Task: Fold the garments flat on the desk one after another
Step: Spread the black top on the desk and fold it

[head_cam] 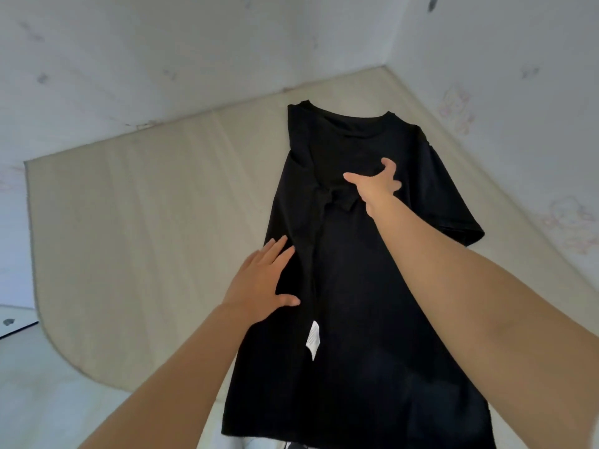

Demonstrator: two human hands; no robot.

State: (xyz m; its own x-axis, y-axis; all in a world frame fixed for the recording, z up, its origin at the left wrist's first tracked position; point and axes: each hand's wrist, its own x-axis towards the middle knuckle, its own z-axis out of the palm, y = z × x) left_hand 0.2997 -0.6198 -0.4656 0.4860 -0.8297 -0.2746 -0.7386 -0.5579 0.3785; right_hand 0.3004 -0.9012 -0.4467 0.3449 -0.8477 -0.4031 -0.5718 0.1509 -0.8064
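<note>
Left hand grip: left hand (259, 280) lies flat, fingers straight and thumb spread, palm pressing the left edge of the black T-shirt (372, 303); nothing grasped.
Right hand grip: right hand (376, 186) is spread wide over the chest of the shirt, fingertips slightly bent, holding nothing.
Shirt: laid lengthwise on the beige mat (146, 222), collar at the far end, left side folded inward, right sleeve (453, 215) spread out.
Label: white care tag (313, 340) shows near the left fold.
Surroundings: pale walls (162, 43) border the mat.
</note>
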